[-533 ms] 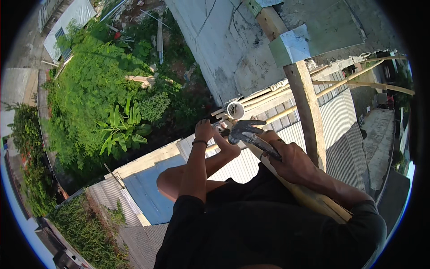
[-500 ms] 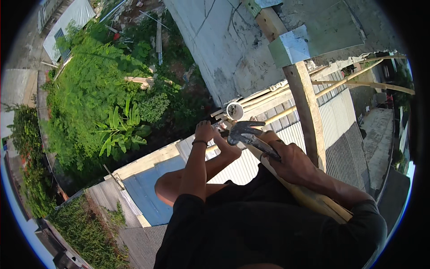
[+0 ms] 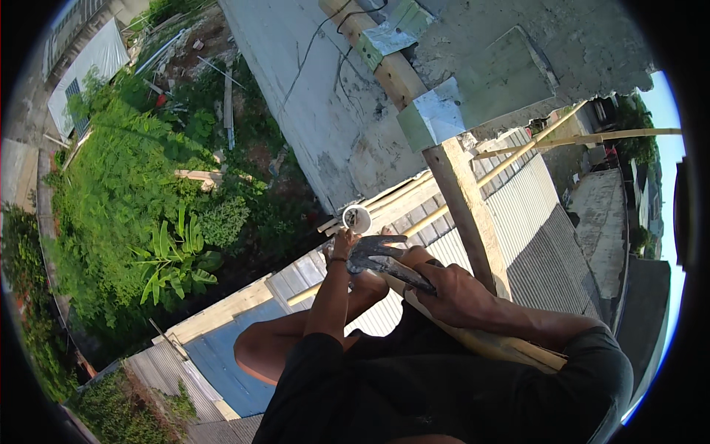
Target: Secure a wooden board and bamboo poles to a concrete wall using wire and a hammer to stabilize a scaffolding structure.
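Head view: the right hand (image 3: 460, 294) has its grip closed round a dark metal claw hammer (image 3: 368, 257), while the left hand (image 3: 345, 244), its grip unclear, is at a round white bucket (image 3: 366, 222).

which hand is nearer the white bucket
Left. The left hand is just below the white bucket in the view, though contact is unclear; the right hand is farther off, to the lower right, gripping the claw hammer.

A black short-sleeved shirt (image 3: 458, 396), black shorts (image 3: 411, 327) and dark wristband (image 3: 338, 260) are worn.
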`<state>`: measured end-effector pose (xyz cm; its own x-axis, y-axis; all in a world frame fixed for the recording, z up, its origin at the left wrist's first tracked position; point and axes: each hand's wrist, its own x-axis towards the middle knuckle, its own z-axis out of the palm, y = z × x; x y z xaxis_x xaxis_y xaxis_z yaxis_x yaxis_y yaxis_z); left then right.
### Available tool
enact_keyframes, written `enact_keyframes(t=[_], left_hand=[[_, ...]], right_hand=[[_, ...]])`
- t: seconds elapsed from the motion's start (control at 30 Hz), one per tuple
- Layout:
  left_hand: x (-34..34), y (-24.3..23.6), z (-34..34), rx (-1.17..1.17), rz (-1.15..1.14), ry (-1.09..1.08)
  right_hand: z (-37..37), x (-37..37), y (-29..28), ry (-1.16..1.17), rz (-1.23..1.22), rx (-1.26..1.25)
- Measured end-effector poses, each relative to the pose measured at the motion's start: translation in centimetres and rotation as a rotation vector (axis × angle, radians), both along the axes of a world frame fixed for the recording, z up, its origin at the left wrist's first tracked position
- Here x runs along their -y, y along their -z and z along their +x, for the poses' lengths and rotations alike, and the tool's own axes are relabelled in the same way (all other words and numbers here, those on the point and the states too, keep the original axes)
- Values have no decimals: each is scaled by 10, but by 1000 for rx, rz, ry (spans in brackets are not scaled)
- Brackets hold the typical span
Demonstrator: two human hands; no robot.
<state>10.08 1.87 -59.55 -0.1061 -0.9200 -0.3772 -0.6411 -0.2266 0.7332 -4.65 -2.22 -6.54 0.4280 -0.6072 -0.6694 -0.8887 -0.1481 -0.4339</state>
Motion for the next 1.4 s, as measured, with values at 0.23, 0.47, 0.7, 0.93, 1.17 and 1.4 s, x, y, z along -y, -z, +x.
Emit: enact_keyframes(t=[0.23, 0.47, 0.7, 0.93, 1.17, 1.4], left_hand=[[2, -41, 11, -82, 6, -384], [22, -85, 20, -997, -55, -1146], [-20, -177, -22, -594, -331, -22], [-52, -243, -118, -765, -36, 360], [-46, -287, -132, -702, -95, 423], [-38, -314, -132, -1012, 270, 133]], right_hand=[[4, -1, -4, -16, 21, 42], [9, -2, -2, -99, -45, 131], [9, -2, 3, 26, -86, 248], [7, 3, -10, 33, -97, 286], [8, 33, -49, 96, 58, 343], [-13, 84, -131, 141, 148, 481]])
